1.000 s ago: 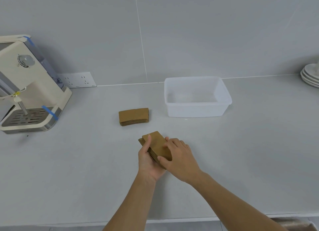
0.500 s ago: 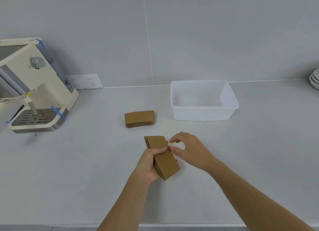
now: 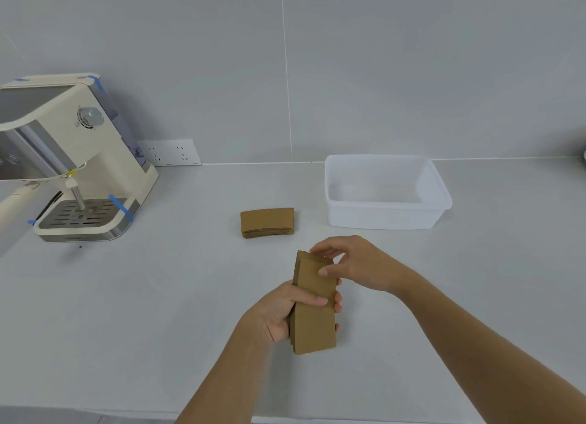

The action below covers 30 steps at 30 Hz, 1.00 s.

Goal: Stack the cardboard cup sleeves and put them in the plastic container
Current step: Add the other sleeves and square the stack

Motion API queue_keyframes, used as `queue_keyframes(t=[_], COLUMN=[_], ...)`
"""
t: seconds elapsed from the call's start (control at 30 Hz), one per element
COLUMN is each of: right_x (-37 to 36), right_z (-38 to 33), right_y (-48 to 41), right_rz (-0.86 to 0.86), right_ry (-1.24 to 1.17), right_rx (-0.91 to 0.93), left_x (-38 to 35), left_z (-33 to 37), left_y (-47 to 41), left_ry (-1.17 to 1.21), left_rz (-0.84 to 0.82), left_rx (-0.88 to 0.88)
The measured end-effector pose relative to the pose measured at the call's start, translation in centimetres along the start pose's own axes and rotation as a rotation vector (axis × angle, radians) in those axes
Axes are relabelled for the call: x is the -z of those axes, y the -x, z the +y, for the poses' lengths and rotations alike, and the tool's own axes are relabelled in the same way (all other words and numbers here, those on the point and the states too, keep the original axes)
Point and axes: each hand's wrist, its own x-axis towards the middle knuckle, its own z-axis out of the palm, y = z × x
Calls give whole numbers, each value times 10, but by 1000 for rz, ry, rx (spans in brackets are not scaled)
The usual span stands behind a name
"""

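Observation:
My left hand [image 3: 282, 309] grips a stack of brown cardboard cup sleeves [image 3: 314, 325] around its middle and holds it upright above the counter. My right hand [image 3: 358, 265] pinches the top end of that same stack with thumb and fingers. A second pile of sleeves [image 3: 268, 222] lies flat on the counter behind the hands. The white plastic container [image 3: 383, 219] stands to the right of that pile, and I see nothing inside it.
A cream espresso machine [image 3: 79, 170] occupies the left side of the grey counter [image 3: 158, 297]. A wall socket [image 3: 169, 152] sits behind it. The counter's front edge runs along the bottom of the view.
The held stack has turned from tilted to nearly upright and risen. My right hand, off the stack half a second ago, now pinches its top end.

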Motion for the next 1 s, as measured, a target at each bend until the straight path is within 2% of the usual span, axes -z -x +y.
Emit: queue_keyframes(t=[0.37, 0.47, 0.67, 0.73, 0.9, 1.0], right_x=[-3, -3, 3, 7, 21, 28], right_z=[-6, -7, -10, -11, -7, -2], right_y=[-3, -2, -3, -3, -5, -8], right_rz=[-155, -142, -44, -1, 161, 240], right_ry=[-60, -87, -217, -261, -413, -498], right_rx=[-84, -81, -20, -5, 18, 28], left_x=[4, 3, 10, 15, 37, 35], left_z=[-1, 3, 28, 35, 30, 12], left_y=[6, 9, 21, 24, 27, 24], left_ry=[-98, -126, -228, -162, 284, 324], left_rz=[-77, -26, 53, 128, 299, 314], left_rx=[65, 43, -107, -196, -537, -586])
